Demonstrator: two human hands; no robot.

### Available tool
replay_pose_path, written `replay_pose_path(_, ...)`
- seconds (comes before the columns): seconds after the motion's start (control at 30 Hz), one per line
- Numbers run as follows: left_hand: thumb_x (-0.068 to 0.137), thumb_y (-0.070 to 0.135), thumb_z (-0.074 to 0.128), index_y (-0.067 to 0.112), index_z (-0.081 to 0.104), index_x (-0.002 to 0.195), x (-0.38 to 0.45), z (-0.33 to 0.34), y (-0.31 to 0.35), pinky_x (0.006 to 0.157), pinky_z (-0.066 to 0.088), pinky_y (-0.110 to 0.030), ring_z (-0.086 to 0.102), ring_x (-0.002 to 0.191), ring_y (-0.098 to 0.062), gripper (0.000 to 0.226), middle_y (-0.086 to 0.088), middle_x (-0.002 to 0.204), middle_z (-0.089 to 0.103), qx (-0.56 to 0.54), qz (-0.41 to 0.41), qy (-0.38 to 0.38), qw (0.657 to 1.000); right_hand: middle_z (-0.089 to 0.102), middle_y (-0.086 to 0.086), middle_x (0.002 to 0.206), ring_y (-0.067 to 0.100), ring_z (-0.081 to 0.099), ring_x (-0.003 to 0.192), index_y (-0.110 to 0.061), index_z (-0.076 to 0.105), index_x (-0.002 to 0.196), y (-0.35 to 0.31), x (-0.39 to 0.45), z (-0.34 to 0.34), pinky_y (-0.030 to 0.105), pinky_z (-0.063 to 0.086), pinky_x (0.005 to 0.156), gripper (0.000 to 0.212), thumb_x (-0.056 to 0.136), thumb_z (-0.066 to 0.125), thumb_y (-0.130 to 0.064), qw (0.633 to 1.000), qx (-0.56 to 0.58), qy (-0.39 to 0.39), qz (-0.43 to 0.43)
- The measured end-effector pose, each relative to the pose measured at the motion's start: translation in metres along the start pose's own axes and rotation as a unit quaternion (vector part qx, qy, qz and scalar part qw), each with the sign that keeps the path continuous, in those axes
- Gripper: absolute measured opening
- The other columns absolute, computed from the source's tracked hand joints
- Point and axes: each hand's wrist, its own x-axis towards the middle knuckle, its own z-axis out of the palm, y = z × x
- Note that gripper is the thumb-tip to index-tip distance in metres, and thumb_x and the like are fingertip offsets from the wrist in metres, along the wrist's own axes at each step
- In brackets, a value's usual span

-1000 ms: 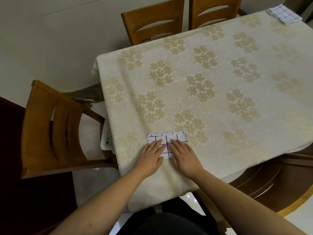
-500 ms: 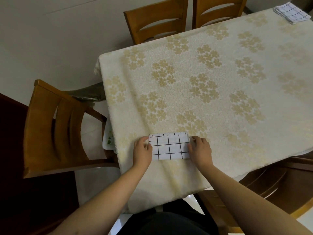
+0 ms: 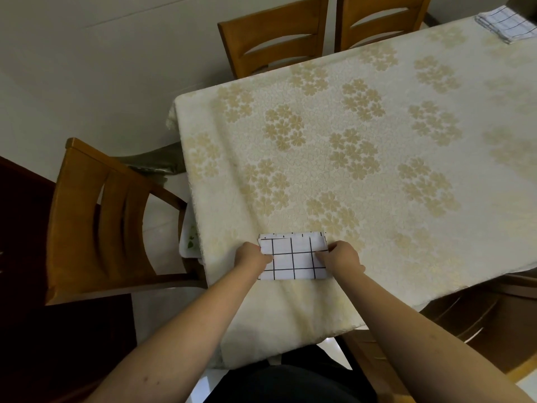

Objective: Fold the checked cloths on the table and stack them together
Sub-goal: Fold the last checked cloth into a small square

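Note:
A small folded white cloth with black checks [image 3: 293, 257] lies near the front edge of the table [image 3: 377, 158]. My left hand [image 3: 252, 257] grips its left end with curled fingers. My right hand [image 3: 341, 257] grips its right end the same way. The near edge of the cloth looks slightly raised off the tablecloth. A second folded checked cloth [image 3: 504, 23] lies at the table's far right corner, well away from both hands.
A cream tablecloth with gold flower clusters covers the table and hangs over its front and left edges. One wooden chair [image 3: 107, 216] stands at the left side, two more chairs [image 3: 290, 36] at the far side. A white tray [image 3: 190, 242] shows under the table's left edge.
My hands went from pressing flat on top of the cloth to its two ends, and now they curl round those ends. The cloth sits a little nearer the front edge.

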Motion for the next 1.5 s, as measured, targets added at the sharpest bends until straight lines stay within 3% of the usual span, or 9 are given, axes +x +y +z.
replay_pose_path(0.1,0.084,0.014,0.068,0.005,0.069,0.101,0.000,0.003,-0.004,0.080,0.054,-0.035,0.066,0.097,-0.030,0.019,-0.014,0.106,0.069,0.028,0.002,0.021,0.999,0.066,-0.002,0.080,0.023,0.063,0.082,-0.026,0.062,0.078,0.003,-0.003,-0.003,0.038,0.051,0.080,0.011,0.080,0.067,-0.036,0.999,0.029,-0.015,-0.022)
replay_pose_path(0.23,0.086,0.016,0.067,0.014,0.062,0.077,-0.003,0.006,-0.008,0.082,0.054,-0.034,0.060,0.086,-0.025,0.011,-0.009,0.092,0.063,0.006,0.025,0.046,0.999,0.056,-0.002,0.075,0.020,0.055,0.072,-0.013,0.054,0.088,0.005,-0.015,-0.009,0.026,0.039,0.055,0.020,0.080,0.070,-0.022,0.994,0.090,-0.005,-0.059)
replay_pose_path(0.43,0.092,0.020,0.061,0.014,0.057,0.097,-0.008,-0.001,-0.019,0.065,0.042,-0.026,0.056,0.086,-0.019,0.008,-0.005,0.100,0.063,-0.101,0.051,0.024,0.993,0.069,0.007,0.098,0.025,0.067,0.089,-0.017,0.063,0.096,0.014,-0.029,-0.020,0.037,0.055,0.074,0.014,0.085,0.068,-0.012,0.946,0.306,-0.066,-0.084)
replay_pose_path(0.57,0.096,0.013,0.057,0.013,0.056,0.103,-0.015,-0.015,-0.020,0.078,0.049,-0.035,0.061,0.087,-0.020,0.007,-0.008,0.105,0.064,-0.267,0.031,-0.070,0.961,0.071,0.010,0.103,0.028,0.067,0.095,-0.015,0.065,0.105,0.020,-0.036,-0.032,0.044,0.055,0.084,0.016,0.090,0.061,-0.012,0.921,0.358,-0.132,-0.082)
replay_pose_path(0.77,0.090,0.005,0.064,0.020,0.055,0.121,-0.020,-0.034,-0.020,0.086,0.056,-0.041,0.067,0.099,-0.026,0.035,-0.009,0.113,0.067,-0.318,0.059,-0.141,0.936,0.070,0.008,0.099,0.023,0.067,0.086,-0.011,0.064,0.108,0.027,-0.053,-0.047,0.030,0.053,0.065,0.017,0.092,0.058,-0.010,0.900,0.394,-0.175,-0.073)
replay_pose_path(0.93,0.096,0.009,0.056,0.011,0.063,0.118,-0.034,-0.049,-0.014,0.083,0.056,-0.034,0.068,0.101,-0.024,0.023,-0.011,0.112,0.071,-0.264,0.073,-0.204,0.940,0.071,0.011,0.097,0.025,0.068,0.083,-0.010,0.064,0.101,0.033,-0.067,-0.052,0.032,0.054,0.066,0.010,0.093,0.058,-0.012,0.885,0.420,-0.190,-0.062)
replay_pose_path(1.2,0.096,0.015,0.057,0.010,0.066,0.107,-0.048,-0.071,-0.015,0.070,0.055,-0.031,0.071,0.084,-0.018,0.015,-0.008,0.097,0.074,-0.208,0.098,-0.242,0.943,0.070,0.015,0.094,0.025,0.068,0.079,-0.003,0.062,0.102,0.045,-0.110,-0.047,0.036,0.058,0.074,0.011,0.093,0.058,-0.009,0.886,0.440,-0.133,-0.068)
replay_pose_path(1.3,0.095,0.014,0.058,0.010,0.067,0.101,-0.056,-0.079,-0.017,0.065,0.056,-0.027,0.070,0.080,-0.016,0.011,-0.008,0.095,0.073,-0.176,0.121,-0.259,0.942,0.070,0.015,0.093,0.024,0.070,0.077,-0.002,0.061,0.102,0.051,-0.134,-0.041,0.032,0.058,0.067,0.012,0.093,0.058,-0.008,0.882,0.454,-0.111,-0.060)
replay_pose_path(1.5,0.095,0.013,0.058,0.011,0.066,0.099,-0.079,-0.076,-0.008,0.064,0.056,-0.027,0.069,0.079,-0.017,0.010,-0.007,0.093,0.073,-0.119,0.152,-0.316,0.929,0.071,0.014,0.089,0.020,0.071,0.073,-0.004,0.064,0.099,0.076,-0.192,-0.033,0.025,0.054,0.060,0.012,0.091,0.063,-0.013,0.880,0.471,0.019,-0.055)
